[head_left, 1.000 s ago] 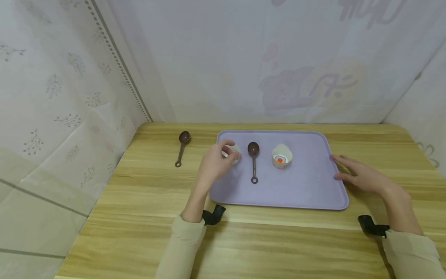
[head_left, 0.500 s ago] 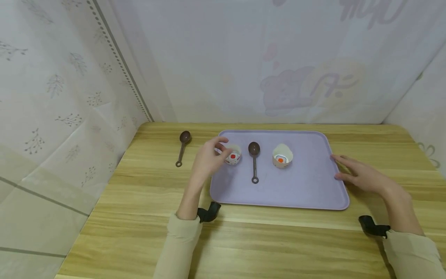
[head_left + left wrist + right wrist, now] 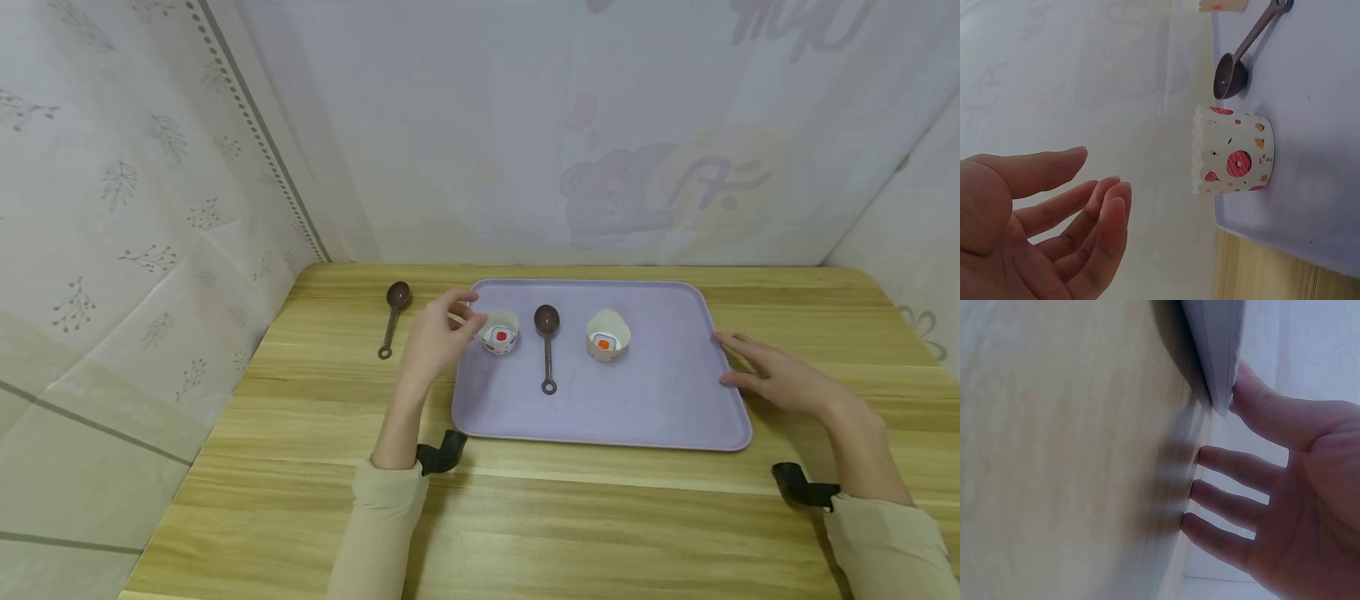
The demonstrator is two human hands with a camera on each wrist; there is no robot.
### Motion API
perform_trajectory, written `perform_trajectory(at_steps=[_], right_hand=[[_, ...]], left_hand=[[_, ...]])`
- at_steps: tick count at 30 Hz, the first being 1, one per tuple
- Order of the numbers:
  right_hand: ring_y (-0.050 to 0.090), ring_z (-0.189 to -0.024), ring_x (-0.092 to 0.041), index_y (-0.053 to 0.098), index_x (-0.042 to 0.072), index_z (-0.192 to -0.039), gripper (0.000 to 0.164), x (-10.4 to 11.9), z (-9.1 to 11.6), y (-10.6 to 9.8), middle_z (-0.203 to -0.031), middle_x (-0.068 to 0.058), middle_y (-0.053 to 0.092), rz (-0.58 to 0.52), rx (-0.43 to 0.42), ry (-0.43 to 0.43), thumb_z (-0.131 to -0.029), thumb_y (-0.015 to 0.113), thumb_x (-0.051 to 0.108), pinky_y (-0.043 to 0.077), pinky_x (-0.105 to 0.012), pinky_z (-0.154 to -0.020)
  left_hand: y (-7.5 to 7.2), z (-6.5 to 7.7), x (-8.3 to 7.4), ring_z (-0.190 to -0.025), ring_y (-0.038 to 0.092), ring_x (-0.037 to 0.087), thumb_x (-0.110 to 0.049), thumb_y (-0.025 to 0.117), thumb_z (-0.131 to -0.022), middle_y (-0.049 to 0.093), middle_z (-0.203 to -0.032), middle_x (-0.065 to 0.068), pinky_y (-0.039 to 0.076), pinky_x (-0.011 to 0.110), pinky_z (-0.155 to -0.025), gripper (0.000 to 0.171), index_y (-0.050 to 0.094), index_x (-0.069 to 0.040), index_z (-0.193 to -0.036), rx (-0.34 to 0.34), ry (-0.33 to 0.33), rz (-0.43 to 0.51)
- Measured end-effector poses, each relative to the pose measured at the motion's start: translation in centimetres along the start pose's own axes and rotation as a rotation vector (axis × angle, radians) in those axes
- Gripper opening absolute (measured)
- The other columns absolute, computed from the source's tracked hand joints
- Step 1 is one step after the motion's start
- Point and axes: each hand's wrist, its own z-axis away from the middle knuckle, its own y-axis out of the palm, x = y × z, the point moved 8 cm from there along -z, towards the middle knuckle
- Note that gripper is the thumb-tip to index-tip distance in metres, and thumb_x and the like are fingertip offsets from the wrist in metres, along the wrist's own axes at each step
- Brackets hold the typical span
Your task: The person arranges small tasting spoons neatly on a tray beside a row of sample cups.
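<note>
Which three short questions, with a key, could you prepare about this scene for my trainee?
1. How many dark brown plastic measuring spoons does the head view show?
2. True or false: the left hand is apart from the white, round, doughnut-printed paper cup.
3. What does the right hand touch? A: the lilac rectangular plastic tray; B: a spoon; C: the cup.

Key: 1. Two, one on the tray, one on the wood-grained table. 2. True. 3. A.

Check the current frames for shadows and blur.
Head: mostly even light, soft shadow on the tray near the left hand. Left wrist: cup fairly sharp, backdrop pale and soft. Right wrist: table blurred, with dark finger shadows beside the right hand.
</note>
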Motion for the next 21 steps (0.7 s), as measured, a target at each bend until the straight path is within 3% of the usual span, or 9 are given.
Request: perform_trajectory(at_steps=[21], right_hand=[[0.018, -0.137, -0.065, 0.022, -0.002, -0.158, 0.072, 0.0, 0.1, 0.0, -0.153, -0.044, 0.016, 0.007, 0.000, 0.002, -0.104, 0.058, 0.030, 0.019, -0.076, -0.104]], left_hand=[[-1.8, -0.3, 1.5, -0.088, 0.068, 0.032, -0.014, 0.069, -0.097, 0.068, -0.101, 0.015, 0.054, 0.040, -0.074, 0.034, 0.065, -0.005, -0.129, -0.079, -0.004, -0.002]])
